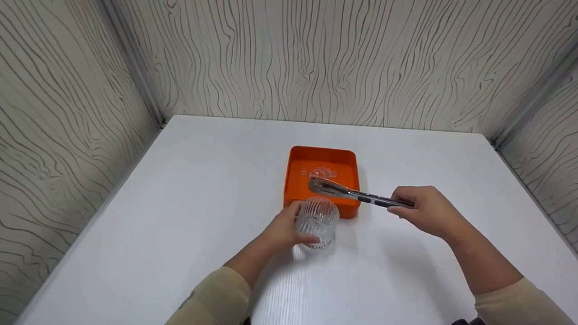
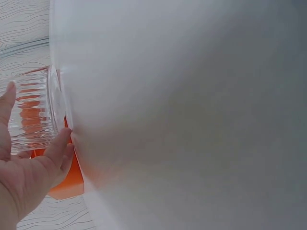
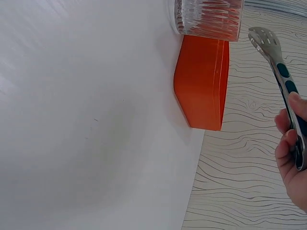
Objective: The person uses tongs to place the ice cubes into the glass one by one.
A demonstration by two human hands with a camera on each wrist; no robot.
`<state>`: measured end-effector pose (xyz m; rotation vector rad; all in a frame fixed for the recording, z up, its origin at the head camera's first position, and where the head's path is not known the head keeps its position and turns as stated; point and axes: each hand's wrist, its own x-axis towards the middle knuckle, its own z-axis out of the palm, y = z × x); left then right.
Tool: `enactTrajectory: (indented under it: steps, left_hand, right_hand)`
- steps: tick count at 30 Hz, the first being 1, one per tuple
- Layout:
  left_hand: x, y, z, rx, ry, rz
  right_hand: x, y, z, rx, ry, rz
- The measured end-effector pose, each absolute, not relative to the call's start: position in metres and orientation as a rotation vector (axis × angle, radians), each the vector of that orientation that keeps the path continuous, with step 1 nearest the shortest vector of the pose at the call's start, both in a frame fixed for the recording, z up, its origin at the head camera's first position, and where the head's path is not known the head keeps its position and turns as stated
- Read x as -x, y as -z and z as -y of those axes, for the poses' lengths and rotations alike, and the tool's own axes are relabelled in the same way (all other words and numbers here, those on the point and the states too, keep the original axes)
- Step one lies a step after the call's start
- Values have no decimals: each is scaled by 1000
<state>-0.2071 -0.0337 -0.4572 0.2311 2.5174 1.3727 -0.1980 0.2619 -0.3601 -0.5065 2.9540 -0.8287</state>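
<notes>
"Orange tray (image 1: 347, 211), white table (image 1: 203, 180): where is the glass?"

"Ribbed and clear, the glass (image 1: 318, 225) stands upright on the table at the tray's six o'clock, just beside the near wall. Whether the two touch, I cannot tell."

"And the left hand?"

"The left hand (image 1: 281, 230) is at the glass's nine o'clock, thumb and fingers curled round its side."

"The right?"

"Near the tray's four o'clock, the right hand (image 1: 420, 205) grips metal tongs (image 1: 352, 194) by the handle end. They point between nine and ten o'clock, their slotted head (image 3: 266, 42) above the tray and, seen from the right wrist, higher than the glass's rim."

"Anything between the tips?"

"Cannot tell; the view is too small."

"What lies in the tray?"

"Small clear pieces (image 1: 329, 173), clustered toward twelve o'clock, one apart at the cluster's nine o'clock."

"And the backdrop?"

"Wood-grain panels (image 1: 316, 58) rise at the table's twelve o'clock; pale sleeves (image 1: 221, 293) end on both forearms."
</notes>
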Motion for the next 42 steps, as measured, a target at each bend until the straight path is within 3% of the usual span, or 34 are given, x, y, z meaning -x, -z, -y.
enactTrajectory:
  steps: [19,42]
  left_hand:
    - [208,458,34,-225,-1370,-2517]
    - [207,456,33,-187,-1367,-2500]
  right_hand:
    - [197,365,-271,698,835,-2837]
    - [197,360,-274,631,798,-2813]
